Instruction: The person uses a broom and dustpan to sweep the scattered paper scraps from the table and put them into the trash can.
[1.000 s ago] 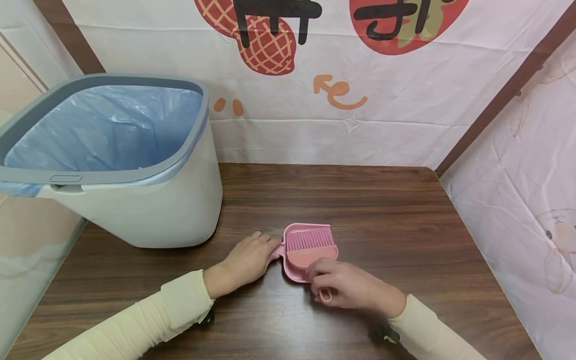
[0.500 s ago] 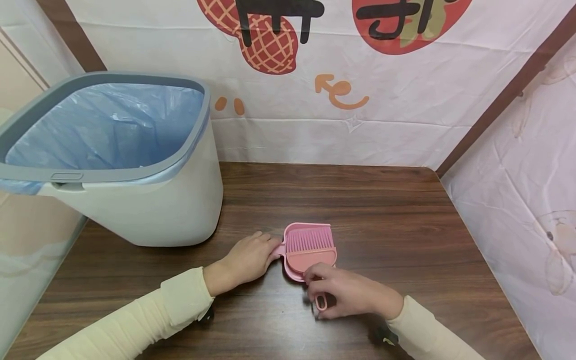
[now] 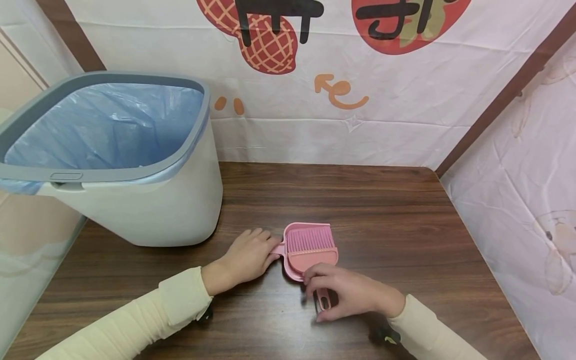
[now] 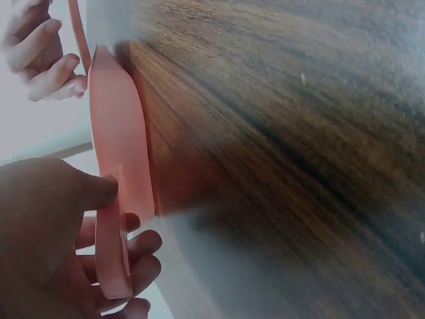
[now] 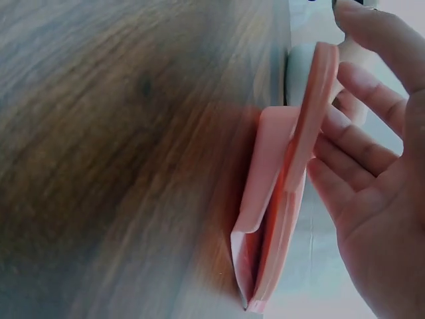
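A pink dustpan [image 3: 292,274] lies on the table, with a hand brush [image 3: 312,259] resting in it, its pink bristles pointing away from me. My left hand [image 3: 249,255] grips the dustpan's handle; in the left wrist view the thumb presses one side of the handle [image 4: 109,252] and the fingers curl behind. Over the brush handle, my right hand [image 3: 348,290] has its thumb and fingers spread apart. Seen from the right wrist, the brush handle [image 5: 315,109] tilts up off the dustpan, fingertips beside or touching it, with the thumb standing away.
A large pale waste bin [image 3: 180,210] lined with a blue bag [image 3: 112,130] stands at the left. The dark wooden table [image 3: 382,210] reaches back to a white printed cloth [image 3: 279,135]. More cloth [image 3: 517,175] hangs along the right side.
My right hand's fingers have loosened around the brush handle, and the thumb has moved down and away from it. The left hand stays on the dustpan handle.
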Available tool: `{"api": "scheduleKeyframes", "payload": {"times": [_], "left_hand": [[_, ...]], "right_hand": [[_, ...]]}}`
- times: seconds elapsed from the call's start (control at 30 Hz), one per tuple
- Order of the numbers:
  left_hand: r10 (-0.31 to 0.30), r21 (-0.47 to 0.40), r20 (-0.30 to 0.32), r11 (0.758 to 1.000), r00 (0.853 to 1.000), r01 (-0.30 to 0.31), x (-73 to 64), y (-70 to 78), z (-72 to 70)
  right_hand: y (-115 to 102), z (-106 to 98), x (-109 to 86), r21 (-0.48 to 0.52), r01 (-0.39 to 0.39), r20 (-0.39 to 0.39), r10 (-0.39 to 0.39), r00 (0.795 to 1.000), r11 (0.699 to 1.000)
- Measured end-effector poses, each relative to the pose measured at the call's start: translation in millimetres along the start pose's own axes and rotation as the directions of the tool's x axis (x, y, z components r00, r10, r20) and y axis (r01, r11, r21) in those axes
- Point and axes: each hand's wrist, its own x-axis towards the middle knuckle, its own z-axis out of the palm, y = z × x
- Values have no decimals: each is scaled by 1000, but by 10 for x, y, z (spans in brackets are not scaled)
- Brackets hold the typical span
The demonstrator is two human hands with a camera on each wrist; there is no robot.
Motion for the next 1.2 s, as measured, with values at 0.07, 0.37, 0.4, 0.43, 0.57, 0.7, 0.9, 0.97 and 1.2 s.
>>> {"api": "scheduleKeyframes", "payload": {"times": [0.07, 0.37, 0.4, 0.43, 0.57, 0.7, 0.9, 0.97, 1.2], "left_hand": [[-2, 9, -15, 1000, 1000, 2, 4, -1, -21], [-55, 31, -48, 998, 997, 56, 92, -59, -264], [-68, 34, -47, 997, 997, 70, 109, -77, -295], [-79, 36, -45, 996, 996, 80, 125, -96, -330], [-127, 24, -53, 991, 990, 128, 187, -168, -450], [-166, 11, -106, 986, 980, 168, 255, -240, -573], [-240, 15, -129, 970, 962, 244, 401, -350, -735], [-268, 12, -117, 962, 956, 271, 458, -380, -765], [-349, -20, -76, 937, 934, 348, 698, -454, -808]], "right_hand": [[-9, -19, -2, 23, -13, -4, 13, 1000, 1000], [8, -199, 17, 6, -21, -64, 22, 998, 1000], [14, -226, 21, 1, -23, -77, 23, 997, 1000], [22, -253, 27, -4, -26, -89, 25, 996, 1000], [56, -380, 29, -38, -94, -162, 86, 983, 995], [100, -532, 25, -83, -220, -263, 192, 946, 972], [190, -763, 23, -114, -368, -376, 303, 876, 923], [232, -832, 22, -124, -414, -400, 337, 853, 902], [424, -1056, 27, -133, -560, -480, 441, 758, 818]]}}
